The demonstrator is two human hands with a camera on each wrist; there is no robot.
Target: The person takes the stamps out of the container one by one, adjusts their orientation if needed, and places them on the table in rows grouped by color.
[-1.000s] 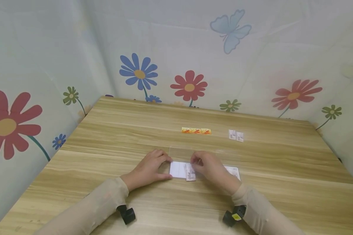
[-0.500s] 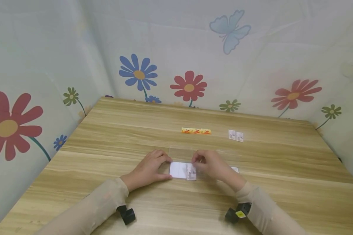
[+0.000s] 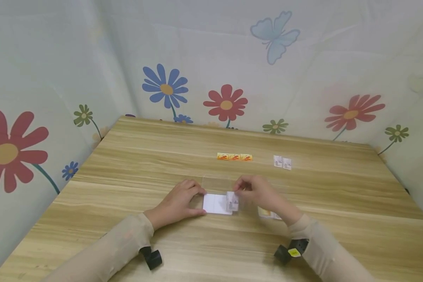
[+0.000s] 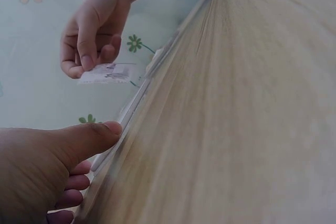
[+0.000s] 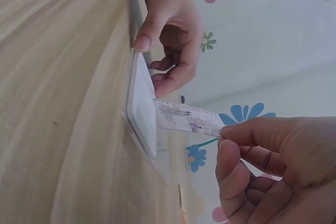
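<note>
At the left end of a flat white case [image 3: 213, 204], my left hand [image 3: 178, 201] grips its edge between thumb and fingers. Its clear lid [image 3: 216, 182] lies folded back on the far side. My right hand [image 3: 255, 192] pinches the corner of a small printed paper card [image 5: 191, 118] between thumb and forefinger. The card is tilted up over the right end of the white surface, its low edge close to it in the right wrist view. The left wrist view has the card [image 4: 107, 73] raised above the case's edge.
Farther back on the wooden table [image 3: 155, 145] lie a row of orange picture cards [image 3: 235, 157] and two pale printed cards [image 3: 282, 162]. A second clear case [image 3: 266, 212] with printed pieces sits partly under my right forearm. A flower-printed curtain hangs behind.
My right hand has moved a little right, and the pinched card has shifted right with it and tilted up. More white surface shows. My left hand has stayed in place.
</note>
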